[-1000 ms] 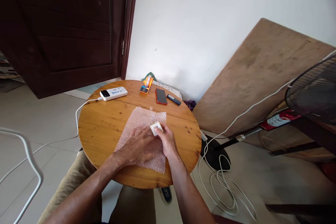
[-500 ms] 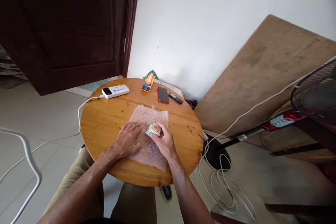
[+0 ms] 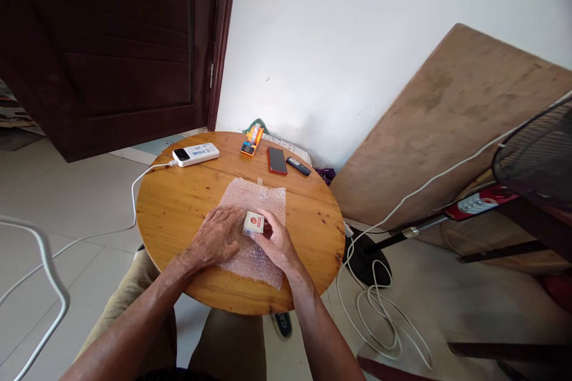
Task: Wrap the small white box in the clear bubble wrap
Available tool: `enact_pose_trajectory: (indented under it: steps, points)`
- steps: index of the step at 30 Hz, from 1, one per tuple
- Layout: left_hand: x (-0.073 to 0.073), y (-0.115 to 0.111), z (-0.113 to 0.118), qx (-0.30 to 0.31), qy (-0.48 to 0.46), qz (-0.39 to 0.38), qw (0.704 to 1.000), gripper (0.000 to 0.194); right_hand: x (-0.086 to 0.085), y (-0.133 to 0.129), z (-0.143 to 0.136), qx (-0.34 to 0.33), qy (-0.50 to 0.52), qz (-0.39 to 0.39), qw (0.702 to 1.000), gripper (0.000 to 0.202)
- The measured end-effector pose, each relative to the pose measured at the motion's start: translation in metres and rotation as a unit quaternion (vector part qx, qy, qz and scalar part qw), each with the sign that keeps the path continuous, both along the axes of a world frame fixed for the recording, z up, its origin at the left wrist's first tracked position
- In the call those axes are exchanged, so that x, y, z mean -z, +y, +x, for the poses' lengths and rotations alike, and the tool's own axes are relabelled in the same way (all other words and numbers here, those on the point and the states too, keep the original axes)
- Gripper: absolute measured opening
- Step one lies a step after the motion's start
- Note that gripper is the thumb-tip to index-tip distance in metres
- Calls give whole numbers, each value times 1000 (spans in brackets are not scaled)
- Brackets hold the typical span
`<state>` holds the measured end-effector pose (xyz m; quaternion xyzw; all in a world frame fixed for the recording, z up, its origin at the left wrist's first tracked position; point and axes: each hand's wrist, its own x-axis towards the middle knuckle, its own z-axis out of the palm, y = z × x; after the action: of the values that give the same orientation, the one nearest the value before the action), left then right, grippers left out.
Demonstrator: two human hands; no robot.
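A sheet of bubble wrap [image 3: 263,265] lies flat on the round wooden table [image 3: 174,214]. On the wrap, near its middle, is a small pale box [image 3: 254,222] with a red print on its top face. My right hand [image 3: 277,241] grips the box from the right, between thumb and fingers. Palm down, my left hand [image 3: 217,235] rests spread on the left part of the wrap, its fingertips close to the box. A small piece of tape [image 3: 260,181] shows at the far edge of the wrap.
Along the table's far side are a white device [image 3: 196,154] with a cable, an orange tape dispenser [image 3: 252,140], a red-edged phone [image 3: 277,161] and a dark remote-like object [image 3: 298,166]. A fan [image 3: 536,161] stands at the right, with a coiled cable on the floor.
The box in my right hand has gone from tilted to flatter on the wrap, shifting slightly left, with its printed face now upward. My left hand has stayed in place.
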<state>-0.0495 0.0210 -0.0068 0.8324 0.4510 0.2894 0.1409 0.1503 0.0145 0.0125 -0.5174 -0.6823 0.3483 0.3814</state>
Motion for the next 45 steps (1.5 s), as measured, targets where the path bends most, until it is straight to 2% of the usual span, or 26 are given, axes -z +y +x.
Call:
enact_pose_trajectory:
  steps: [7,40,43,45]
  points:
    - [-1,0,0,2,1,1,1000,73,1,0,-2,-5,8,13,1000,52]
    - [1,2,-1,5,-13,-1,1000,73,-2,0,-1,-23,-7,6,1000,53]
    - [0,2,0,2,-23,-2,1000,71,-10,-2,3,-13,-22,12,1000,60]
    - [1,2,-1,-3,-38,-9,999,69,-22,-9,6,17,-50,27,998,61]
